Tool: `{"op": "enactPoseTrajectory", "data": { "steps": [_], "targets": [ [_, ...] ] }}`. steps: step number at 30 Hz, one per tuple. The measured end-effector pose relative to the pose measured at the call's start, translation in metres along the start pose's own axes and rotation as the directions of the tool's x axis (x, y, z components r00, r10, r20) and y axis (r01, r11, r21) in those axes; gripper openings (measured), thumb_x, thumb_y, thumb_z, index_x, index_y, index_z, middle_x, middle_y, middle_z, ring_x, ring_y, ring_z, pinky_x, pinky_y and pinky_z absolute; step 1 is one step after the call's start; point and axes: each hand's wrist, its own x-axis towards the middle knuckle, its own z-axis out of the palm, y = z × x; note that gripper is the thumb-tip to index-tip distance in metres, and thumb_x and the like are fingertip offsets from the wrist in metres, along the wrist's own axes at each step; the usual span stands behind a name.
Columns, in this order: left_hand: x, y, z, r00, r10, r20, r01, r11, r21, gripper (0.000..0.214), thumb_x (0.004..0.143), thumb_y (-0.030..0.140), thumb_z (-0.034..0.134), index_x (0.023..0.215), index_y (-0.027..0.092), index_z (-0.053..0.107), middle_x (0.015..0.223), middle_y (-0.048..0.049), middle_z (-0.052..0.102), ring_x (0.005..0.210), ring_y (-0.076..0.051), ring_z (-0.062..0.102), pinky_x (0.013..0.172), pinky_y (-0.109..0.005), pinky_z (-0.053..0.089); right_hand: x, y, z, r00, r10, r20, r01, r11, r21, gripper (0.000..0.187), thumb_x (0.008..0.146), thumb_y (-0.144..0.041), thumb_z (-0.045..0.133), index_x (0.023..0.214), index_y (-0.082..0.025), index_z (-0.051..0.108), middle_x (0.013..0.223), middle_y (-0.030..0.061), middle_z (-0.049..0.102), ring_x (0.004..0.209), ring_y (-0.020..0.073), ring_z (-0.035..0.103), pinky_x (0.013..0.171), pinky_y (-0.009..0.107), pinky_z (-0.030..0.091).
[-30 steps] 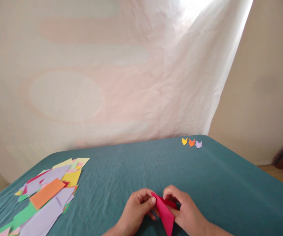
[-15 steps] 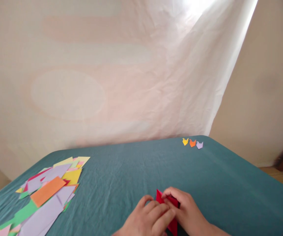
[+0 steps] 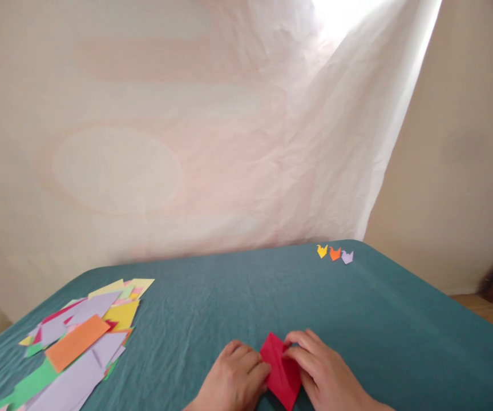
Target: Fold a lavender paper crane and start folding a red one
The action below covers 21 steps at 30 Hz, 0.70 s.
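Note:
A folded red paper [image 3: 279, 369] lies flat on the teal tablecloth [image 3: 212, 297] near the front edge. My left hand [image 3: 233, 381] rests on the paper's left side with its fingers curled and pressing on the edge. On the paper's right side, my right hand [image 3: 323, 374] pinches the upper corner with fingers together. Both hands touch the red paper; part of it is hidden under my fingers.
A loose pile of coloured paper sheets [image 3: 75, 342] covers the table's left side. Three small folded paper figures, yellow [image 3: 322, 250], orange [image 3: 334, 253] and lilac [image 3: 347, 257], stand in a row at the far right corner. A white sheet [image 3: 186, 125] hangs behind the table.
The red paper was held up between my fingers and now lies flat on the cloth. My left hand crossed over it and then drew back to its left side.

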Motion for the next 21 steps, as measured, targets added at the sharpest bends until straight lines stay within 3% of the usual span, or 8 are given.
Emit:
{"op": "enactPoseTrajectory", "data": {
  "steps": [3, 6, 8, 11, 14, 17, 21],
  "targets": [
    [0.002, 0.002, 0.002, 0.994, 0.001, 0.105, -0.016, 0.990, 0.140, 0.012, 0.085, 0.019, 0.050, 0.080, 0.021, 0.060, 0.073, -0.0030, 0.063, 0.068, -0.017, 0.056, 0.066, -0.029, 0.037, -0.002, -0.003, -0.006, 0.993, -0.061, 0.105, 0.063, 0.998, -0.012, 0.043, 0.068, -0.003, 0.050, 0.103, -0.022, 0.065, 0.102, 0.0058, 0.063, 0.095, 0.0226, 0.054, 0.086, 0.035, 0.044],
    [0.002, 0.002, 0.001, 0.992, -0.016, 0.122, -0.006, 0.984, 0.177, 0.013, 0.085, 0.017, 0.050, 0.077, 0.020, 0.060, 0.071, -0.0028, 0.063, 0.068, -0.017, 0.056, 0.065, -0.029, 0.036, -0.003, -0.003, -0.008, 0.984, -0.083, 0.160, 0.090, 0.995, -0.034, 0.044, 0.068, -0.013, 0.062, 0.111, -0.021, 0.064, 0.110, 0.0077, 0.063, 0.100, 0.0261, 0.052, 0.088, 0.038, 0.043],
    [0.001, 0.001, 0.001, 0.995, -0.015, 0.099, 0.000, 0.989, 0.148, 0.015, 0.085, 0.015, 0.048, 0.079, 0.020, 0.061, 0.072, -0.0032, 0.063, 0.070, -0.017, 0.056, 0.066, -0.029, 0.037, -0.002, -0.002, -0.007, 0.984, -0.090, 0.154, 0.099, 0.994, -0.050, 0.041, 0.071, -0.021, 0.067, 0.112, -0.021, 0.064, 0.110, 0.0077, 0.063, 0.100, 0.0266, 0.053, 0.086, 0.038, 0.044],
    [-0.001, 0.000, 0.001, 0.997, -0.043, 0.058, 0.039, 0.997, 0.069, 0.018, 0.086, 0.013, 0.046, 0.078, 0.019, 0.061, 0.075, -0.0034, 0.062, 0.073, -0.016, 0.056, 0.068, -0.028, 0.038, -0.002, 0.002, -0.002, 0.993, -0.087, 0.080, 0.092, 0.994, -0.059, 0.022, 0.081, -0.019, 0.062, 0.102, -0.023, 0.067, 0.098, 0.0044, 0.066, 0.091, 0.0217, 0.055, 0.081, 0.034, 0.044],
    [-0.002, 0.000, 0.001, 0.983, -0.175, 0.056, 0.176, 0.984, -0.019, 0.012, 0.082, 0.012, 0.051, 0.075, 0.019, 0.059, 0.079, -0.0029, 0.062, 0.077, -0.017, 0.055, 0.070, -0.029, 0.038, -0.002, 0.005, 0.002, 0.997, -0.077, 0.010, 0.077, 0.996, -0.051, 0.014, 0.086, -0.014, 0.056, 0.089, -0.022, 0.067, 0.088, 0.0018, 0.066, 0.084, 0.0179, 0.056, 0.077, 0.030, 0.043],
    [-0.001, 0.002, -0.001, 0.938, -0.337, 0.085, 0.345, 0.934, -0.093, 0.008, 0.075, 0.012, 0.061, 0.072, 0.019, 0.058, 0.081, -0.0014, 0.061, 0.081, -0.018, 0.054, 0.073, -0.029, 0.037, -0.004, 0.007, 0.004, 0.998, -0.064, -0.005, 0.064, 0.996, -0.060, 0.009, 0.085, -0.016, 0.058, 0.080, -0.021, 0.064, 0.087, 0.0007, 0.066, 0.082, 0.0171, 0.056, 0.076, 0.030, 0.042],
    [0.002, 0.004, -0.005, 0.894, -0.436, 0.099, 0.446, 0.887, -0.122, 0.008, 0.075, 0.013, 0.062, 0.071, 0.019, 0.058, 0.081, -0.0002, 0.059, 0.083, -0.018, 0.052, 0.075, -0.031, 0.035, -0.004, 0.009, 0.003, 1.000, -0.013, -0.023, 0.011, 0.996, -0.083, 0.012, 0.086, -0.015, 0.057, 0.076, -0.020, 0.061, 0.084, -0.0001, 0.062, 0.080, 0.0161, 0.054, 0.074, 0.029, 0.040]
  ]
}}
